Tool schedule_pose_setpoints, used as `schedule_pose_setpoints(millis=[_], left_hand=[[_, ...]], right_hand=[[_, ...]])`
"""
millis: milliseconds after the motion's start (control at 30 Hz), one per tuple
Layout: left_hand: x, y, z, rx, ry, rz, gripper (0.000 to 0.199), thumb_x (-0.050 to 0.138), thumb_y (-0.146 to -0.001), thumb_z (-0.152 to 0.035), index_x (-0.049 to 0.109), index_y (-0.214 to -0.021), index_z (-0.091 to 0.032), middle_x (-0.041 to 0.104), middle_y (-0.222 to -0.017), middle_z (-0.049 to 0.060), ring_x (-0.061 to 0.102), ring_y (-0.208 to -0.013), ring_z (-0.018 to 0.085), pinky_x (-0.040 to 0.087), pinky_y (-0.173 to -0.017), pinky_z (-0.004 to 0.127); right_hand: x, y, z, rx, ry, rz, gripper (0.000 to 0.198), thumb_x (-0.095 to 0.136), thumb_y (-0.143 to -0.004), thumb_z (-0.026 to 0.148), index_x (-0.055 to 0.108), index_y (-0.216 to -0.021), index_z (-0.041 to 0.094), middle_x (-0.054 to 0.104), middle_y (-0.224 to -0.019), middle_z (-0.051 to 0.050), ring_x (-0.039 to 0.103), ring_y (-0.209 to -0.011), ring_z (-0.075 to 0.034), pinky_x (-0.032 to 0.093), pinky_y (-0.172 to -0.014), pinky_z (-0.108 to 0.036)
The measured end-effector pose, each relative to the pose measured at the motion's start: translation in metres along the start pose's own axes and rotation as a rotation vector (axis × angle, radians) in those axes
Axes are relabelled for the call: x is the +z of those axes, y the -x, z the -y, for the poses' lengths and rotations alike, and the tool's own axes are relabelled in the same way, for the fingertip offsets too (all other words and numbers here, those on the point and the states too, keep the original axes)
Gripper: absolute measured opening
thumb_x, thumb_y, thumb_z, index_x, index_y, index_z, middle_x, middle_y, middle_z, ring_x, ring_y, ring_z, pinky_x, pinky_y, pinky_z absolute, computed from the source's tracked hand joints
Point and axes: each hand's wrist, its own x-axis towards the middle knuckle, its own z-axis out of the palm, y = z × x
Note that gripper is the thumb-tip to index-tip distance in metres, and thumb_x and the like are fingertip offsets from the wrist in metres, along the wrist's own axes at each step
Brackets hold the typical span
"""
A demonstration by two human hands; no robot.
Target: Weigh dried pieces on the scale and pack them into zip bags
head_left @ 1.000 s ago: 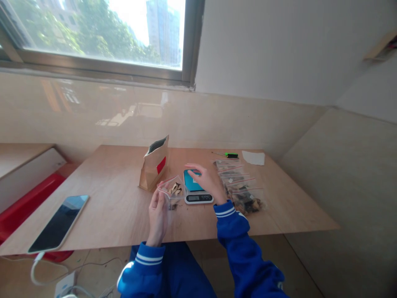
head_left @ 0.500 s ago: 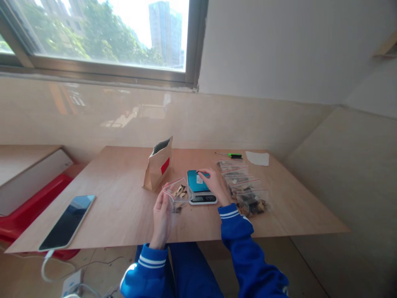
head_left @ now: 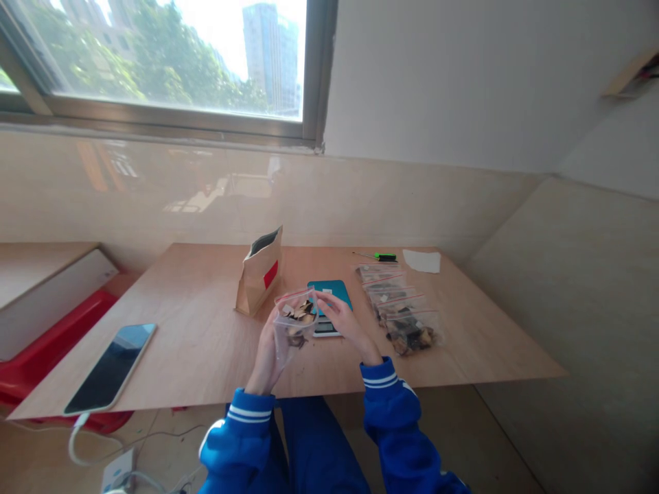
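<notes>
My left hand [head_left: 263, 353] grips a clear zip bag [head_left: 282, 339] with a red seal line, its mouth open towards me. Dried pale and dark slices [head_left: 299, 317] fill part of it. My right hand [head_left: 340, 317] has its fingers together at the bag's right rim, pinching the edge. Behind the bag and partly covered by it and my right hand lies a kitchen scale [head_left: 318, 283] with a teal top and a white front. A small white label rests on the teal plate.
An open brown paper pouch [head_left: 257, 278] stands behind left. Several filled zip bags [head_left: 412, 333] overlap in a row at right. Behind them lie a green-and-black screwdriver [head_left: 385, 257] and white paper [head_left: 422, 261]. A phone [head_left: 110, 367] on a cable lies near the left edge.
My right hand has moved left from above the scale to the zip bag's rim. The bag has been raised more upright, showing more of its body and slices.
</notes>
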Motion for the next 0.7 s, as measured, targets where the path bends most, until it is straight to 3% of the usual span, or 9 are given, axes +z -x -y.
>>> schedule_pose_setpoints(millis=[100,167,300,467,567,700], left_hand=[[0.007,-0.004,0.004,-0.065,-0.002,-0.006,0.038,0.073,-0.073,-0.037,0.069,-0.107,-0.019,0.071,-0.112,0.008,0.065,-0.107,0.026,0.049,-0.095,0.042],[0.011,-0.001,0.002,-0.108,0.004,0.068,0.041,0.071,-0.074,-0.043,0.069,-0.105,-0.016,0.070,-0.113,0.012,0.064,-0.108,0.029,0.048,-0.095,0.044],[0.007,0.019,-0.007,-0.150,0.082,0.210,0.069,0.045,-0.084,-0.067,0.063,-0.121,-0.012,0.062,-0.129,0.018,0.055,-0.122,0.033,0.041,-0.103,0.048],[0.005,0.038,0.000,0.059,-0.363,0.117,0.040,0.063,-0.083,-0.046,0.070,-0.108,-0.016,0.070,-0.116,0.011,0.062,-0.112,0.028,0.045,-0.100,0.038],[0.013,0.041,0.010,0.180,-0.537,0.001,0.036,0.058,-0.086,-0.047,0.071,-0.103,-0.018,0.073,-0.106,0.009,0.066,-0.103,0.026,0.049,-0.091,0.036],[0.022,0.042,0.015,0.209,-0.663,0.023,0.034,0.061,-0.084,-0.045,0.068,-0.107,-0.021,0.073,-0.104,0.008,0.068,-0.098,0.023,0.052,-0.083,0.032]], right_hand=[[0.010,0.008,-0.004,0.001,-0.093,-0.127,0.037,0.068,-0.077,0.046,0.062,-0.103,0.020,0.070,-0.105,-0.008,0.066,-0.097,-0.020,0.052,-0.089,-0.034],[0.012,0.012,-0.005,0.011,-0.148,-0.252,0.040,0.073,-0.072,0.046,0.060,-0.099,0.020,0.069,-0.098,-0.007,0.066,-0.089,-0.020,0.053,-0.084,-0.032],[0.006,0.023,-0.003,0.038,-0.204,-0.459,0.038,0.072,-0.073,0.046,0.060,-0.095,0.018,0.068,-0.094,-0.006,0.064,-0.089,-0.020,0.050,-0.083,-0.032],[-0.001,0.042,0.003,0.069,-0.167,-0.654,0.037,0.074,-0.070,0.046,0.063,-0.090,0.017,0.067,-0.085,-0.004,0.061,-0.082,-0.019,0.048,-0.076,-0.031],[0.002,0.051,0.010,0.061,-0.159,-0.642,0.036,0.071,-0.073,0.048,0.064,-0.090,0.016,0.067,-0.084,-0.004,0.061,-0.080,-0.019,0.048,-0.074,-0.030],[0.007,0.055,0.019,0.071,-0.172,-0.468,0.037,0.061,-0.082,0.051,0.068,-0.092,0.016,0.071,-0.091,-0.007,0.064,-0.080,-0.019,0.050,-0.074,-0.030]])
